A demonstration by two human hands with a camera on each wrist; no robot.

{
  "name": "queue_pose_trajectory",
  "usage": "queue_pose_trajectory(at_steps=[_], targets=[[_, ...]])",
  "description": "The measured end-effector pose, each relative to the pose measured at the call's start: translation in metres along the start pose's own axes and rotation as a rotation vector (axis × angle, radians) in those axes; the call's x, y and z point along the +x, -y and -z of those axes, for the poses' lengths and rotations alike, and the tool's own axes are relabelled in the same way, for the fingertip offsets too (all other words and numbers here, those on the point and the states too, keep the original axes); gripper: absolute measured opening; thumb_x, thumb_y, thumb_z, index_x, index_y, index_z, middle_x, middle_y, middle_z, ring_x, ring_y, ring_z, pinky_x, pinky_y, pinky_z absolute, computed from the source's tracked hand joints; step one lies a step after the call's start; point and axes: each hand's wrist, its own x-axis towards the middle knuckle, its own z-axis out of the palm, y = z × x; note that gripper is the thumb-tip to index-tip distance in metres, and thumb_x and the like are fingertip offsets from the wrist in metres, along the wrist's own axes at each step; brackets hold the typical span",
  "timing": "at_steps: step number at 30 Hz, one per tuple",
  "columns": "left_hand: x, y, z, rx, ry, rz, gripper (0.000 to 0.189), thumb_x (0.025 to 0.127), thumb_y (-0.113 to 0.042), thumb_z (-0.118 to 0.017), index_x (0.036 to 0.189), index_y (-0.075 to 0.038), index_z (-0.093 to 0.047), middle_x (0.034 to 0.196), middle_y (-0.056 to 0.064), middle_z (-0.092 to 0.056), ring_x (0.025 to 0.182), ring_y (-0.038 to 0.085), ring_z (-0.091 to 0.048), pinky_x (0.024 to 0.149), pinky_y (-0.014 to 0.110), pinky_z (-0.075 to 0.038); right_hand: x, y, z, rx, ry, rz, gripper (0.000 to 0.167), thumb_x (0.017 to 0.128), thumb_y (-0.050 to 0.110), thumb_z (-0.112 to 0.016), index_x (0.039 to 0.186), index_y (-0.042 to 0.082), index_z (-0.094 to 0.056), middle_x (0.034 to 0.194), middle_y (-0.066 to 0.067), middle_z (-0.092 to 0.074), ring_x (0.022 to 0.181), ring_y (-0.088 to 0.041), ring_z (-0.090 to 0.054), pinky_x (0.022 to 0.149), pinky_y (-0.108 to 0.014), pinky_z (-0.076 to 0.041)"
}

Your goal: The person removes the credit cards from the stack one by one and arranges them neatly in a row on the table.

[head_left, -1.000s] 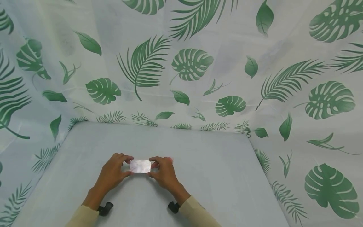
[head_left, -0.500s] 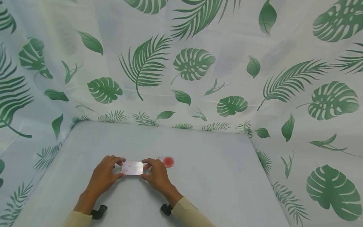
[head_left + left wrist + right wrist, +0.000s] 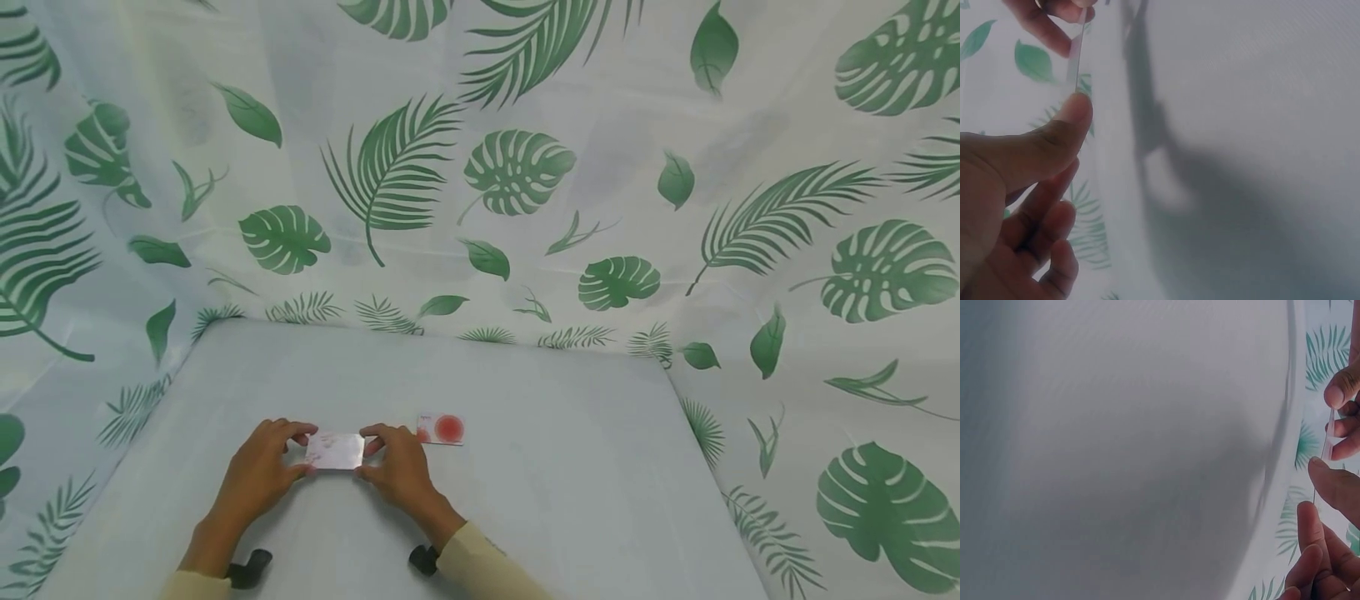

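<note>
Holding a pale card (image 3: 334, 451) above the white table (image 3: 570, 475), left of centre. Pinching opposite short edges with left hand (image 3: 258, 467) and right hand (image 3: 405, 467), probably to steady it and leave its face uncovered. Held left of, and nearer than, a red-circled card (image 3: 441, 429) lying flat.

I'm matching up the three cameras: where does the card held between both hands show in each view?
Head: the card is below and left of the picture's middle, its face showing.
Left wrist: the card is at upper left, nearly edge-on.
Right wrist: the card is near the right edge, also nearly edge-on.
Shared landmark: the green leaf print.
</note>
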Motion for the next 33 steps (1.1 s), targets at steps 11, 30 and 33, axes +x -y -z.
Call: queue_pose_trajectory(at_steps=[11, 30, 33], targets=[[-0.006, 0.01, 0.009, -0.002, 0.028, 0.038, 0.059, 0.073, -0.013, -0.098, 0.126, -0.011, -0.072, 0.102, 0.002, -0.072, 0.094, 0.023, -0.059, 0.08, 0.043, -0.051, 0.003, 0.009, -0.017, -0.035, -0.013, 0.006, 0.053, 0.078, 0.016, -0.096, 0.126, 0.025, -0.076, 0.084, 0.017, -0.071, 0.085, -0.001, -0.051, 0.082, -0.021, -0.046], [-0.014, 0.034, 0.012, 0.005, 0.086, 0.135, 0.057, 0.077, -0.012, -0.095, 0.128, -0.008, -0.071, 0.101, 0.002, -0.07, 0.091, 0.022, -0.055, 0.077, 0.038, -0.046, 0.006, 0.025, -0.038, -0.065, 0.008, 0.026, 0.051, 0.077, 0.018, -0.097, 0.123, 0.022, -0.077, 0.082, 0.018, -0.07, 0.081, 0.0, -0.048, 0.078, -0.018, -0.043], [-0.016, 0.038, 0.012, 0.006, 0.101, 0.151, 0.057, 0.077, -0.012, -0.095, 0.129, -0.008, -0.071, 0.101, 0.002, -0.069, 0.091, 0.023, -0.055, 0.078, 0.039, -0.046, 0.006, 0.027, -0.042, -0.065, 0.024, 0.014, 0.049, 0.078, 0.018, -0.096, 0.123, 0.023, -0.077, 0.082, 0.018, -0.069, 0.08, 0.0, -0.047, 0.077, -0.018, -0.041]])
